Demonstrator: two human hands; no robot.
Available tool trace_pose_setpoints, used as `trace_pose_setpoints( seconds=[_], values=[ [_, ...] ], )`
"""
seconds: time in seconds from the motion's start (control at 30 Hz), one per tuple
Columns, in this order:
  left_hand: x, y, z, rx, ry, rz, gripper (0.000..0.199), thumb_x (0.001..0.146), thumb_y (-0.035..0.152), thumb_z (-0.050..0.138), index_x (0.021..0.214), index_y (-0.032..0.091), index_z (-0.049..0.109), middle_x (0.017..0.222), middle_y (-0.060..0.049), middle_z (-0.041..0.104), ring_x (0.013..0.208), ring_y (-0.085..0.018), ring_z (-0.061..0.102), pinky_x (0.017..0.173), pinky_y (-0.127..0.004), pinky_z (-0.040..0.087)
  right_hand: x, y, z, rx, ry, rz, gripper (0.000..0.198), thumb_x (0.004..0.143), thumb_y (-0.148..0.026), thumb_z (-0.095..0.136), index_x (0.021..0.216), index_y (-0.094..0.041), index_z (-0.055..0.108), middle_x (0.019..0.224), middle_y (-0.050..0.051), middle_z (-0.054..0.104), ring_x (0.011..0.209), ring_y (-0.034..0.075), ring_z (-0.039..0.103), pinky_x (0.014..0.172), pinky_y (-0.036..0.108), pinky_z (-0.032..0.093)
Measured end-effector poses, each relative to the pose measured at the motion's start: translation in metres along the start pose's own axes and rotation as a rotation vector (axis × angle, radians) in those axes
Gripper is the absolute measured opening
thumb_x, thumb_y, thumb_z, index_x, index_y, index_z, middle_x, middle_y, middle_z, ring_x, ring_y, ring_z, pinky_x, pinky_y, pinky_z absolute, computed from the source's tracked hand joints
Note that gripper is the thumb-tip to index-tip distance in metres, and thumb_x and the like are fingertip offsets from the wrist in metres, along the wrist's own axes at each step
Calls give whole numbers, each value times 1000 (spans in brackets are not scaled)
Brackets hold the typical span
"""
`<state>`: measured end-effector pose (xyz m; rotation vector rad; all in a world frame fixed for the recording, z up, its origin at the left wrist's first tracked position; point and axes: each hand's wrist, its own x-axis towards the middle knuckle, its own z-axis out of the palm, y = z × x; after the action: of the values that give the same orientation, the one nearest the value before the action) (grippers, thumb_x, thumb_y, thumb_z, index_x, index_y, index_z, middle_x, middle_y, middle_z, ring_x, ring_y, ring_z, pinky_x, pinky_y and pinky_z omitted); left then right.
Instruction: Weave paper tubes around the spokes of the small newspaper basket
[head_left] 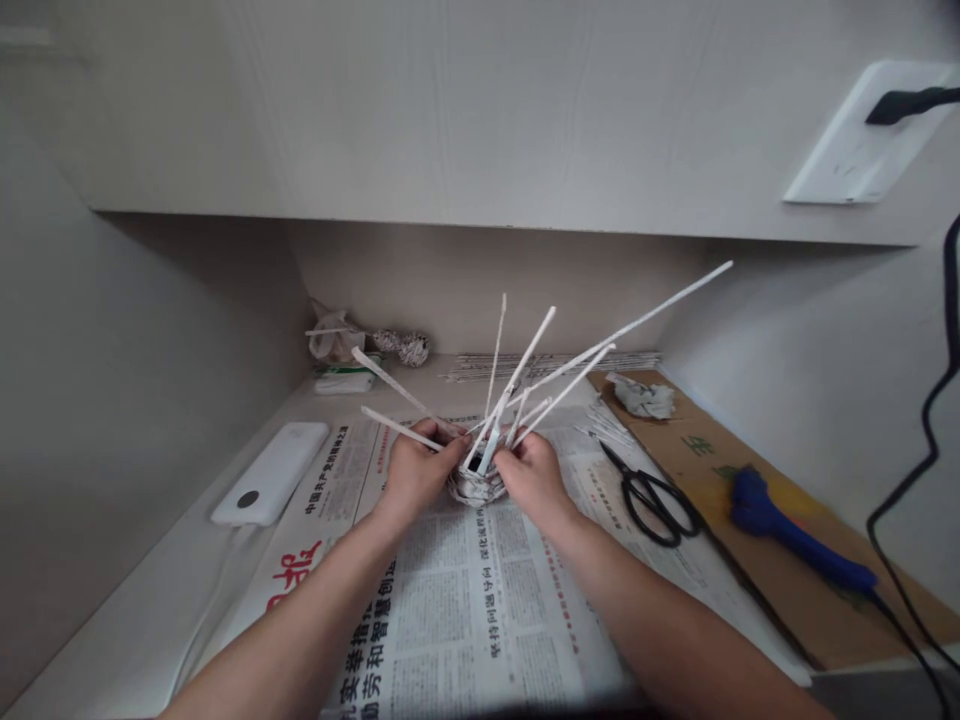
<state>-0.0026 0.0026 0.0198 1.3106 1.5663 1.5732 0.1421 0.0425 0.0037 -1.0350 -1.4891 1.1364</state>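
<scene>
Between my hands is a small round basket woven from rolled newspaper strips [477, 489], with several long paper sticks [530, 350] fanning up and outward from it. My left hand [420, 463] grips its left side, fingers closed around the rim and a stick base. On the opposite side my right hand [534, 472] pinches the rim and the foot of some sticks, thumb toward the middle. The basket's dark hollow shows between the thumbs. Below it lies a spread newspaper sheet [450, 610]. The fingers' undersides are hidden.
Black-handled scissors [651, 497] and short paper sticks [609, 425] lie to the right. A blue glue gun [795, 530] and crumpled paper [642, 396] rest on cardboard [735, 530]. At left is a white power bank [271, 472]. Paper rolls [555, 366] line the back wall.
</scene>
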Motion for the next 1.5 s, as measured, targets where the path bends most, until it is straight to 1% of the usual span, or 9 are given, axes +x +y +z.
trace_pose_setpoints(
  seconds=[0.3, 0.47, 0.67, 0.83, 1.0, 1.1, 1.27, 1.4, 1.5],
  values=[
    [-3, -3, 4, 29, -22, 87, 8, 72, 24, 69, 72, 17, 69, 68, -1, 71, 62, -15, 62, 58, -22, 47, -2, -2, 3, -24, 40, 17, 19, 70, -32, 66, 82, -17, 69, 72, 3, 72, 68, 20, 67, 62, 28, 51],
    [-6, -4, 3, 23, -47, 95, 9, 74, 24, 66, 75, 17, 71, 70, -1, 72, 62, -14, 63, 57, -21, 47, -1, 2, 3, 41, 22, 46, 21, 69, -35, 67, 81, -18, 70, 71, 2, 72, 65, 19, 66, 60, 27, 50],
    [-8, -4, 2, 46, -65, 111, 12, 74, 27, 68, 76, 17, 72, 72, -3, 73, 63, -15, 64, 59, -23, 48, -2, 0, 7, 191, 35, 139, 27, 67, -40, 71, 78, -15, 70, 69, 4, 72, 62, 20, 65, 55, 27, 48],
    [-7, -3, 3, 12, -60, 34, 15, 71, 30, 71, 76, 16, 74, 72, -5, 73, 63, -17, 64, 59, -25, 49, -2, -1, 5, 241, -12, 94, 23, 70, -35, 71, 80, -14, 73, 69, 5, 72, 64, 21, 67, 58, 28, 49],
    [-2, -5, 4, -167, -92, -66, 20, 69, 34, 73, 75, 16, 71, 72, -4, 72, 64, -17, 64, 60, -25, 49, -2, -6, 3, 205, -10, 71, 21, 70, -32, 70, 82, -15, 74, 74, 5, 74, 67, 21, 67, 61, 29, 51],
    [-2, -7, 6, -256, -56, -112, 22, 68, 35, 75, 75, 16, 67, 66, -1, 68, 59, -15, 62, 58, -24, 48, -3, -10, 4, 175, -14, 50, 17, 70, -29, 69, 80, -16, 74, 74, 5, 74, 70, 21, 68, 65, 29, 52],
    [-4, -5, 10, -177, -2, -51, 29, 65, 37, 78, 80, 15, 67, 71, -2, 69, 63, -15, 62, 60, -24, 48, -4, -13, 5, 132, 10, 12, 13, 69, -26, 67, 77, -17, 72, 73, 4, 73, 69, 21, 68, 65, 28, 52],
    [-4, -5, 10, -232, -42, -122, 40, 62, 40, 80, 91, 13, 71, 73, -5, 72, 61, -16, 63, 60, -26, 49, -5, -14, 6, 107, 10, -10, 11, 68, -26, 65, 74, -17, 69, 69, 3, 70, 66, 19, 66, 63, 28, 51],
    [-4, -5, 10, -232, -65, -142, 42, 64, 41, 79, 93, 12, 73, 75, -6, 74, 63, -18, 64, 61, -27, 50, -6, -14, 5, 111, 5, 6, 12, 68, -27, 65, 76, -18, 68, 70, 3, 70, 65, 19, 65, 63, 28, 52]
  ],
)
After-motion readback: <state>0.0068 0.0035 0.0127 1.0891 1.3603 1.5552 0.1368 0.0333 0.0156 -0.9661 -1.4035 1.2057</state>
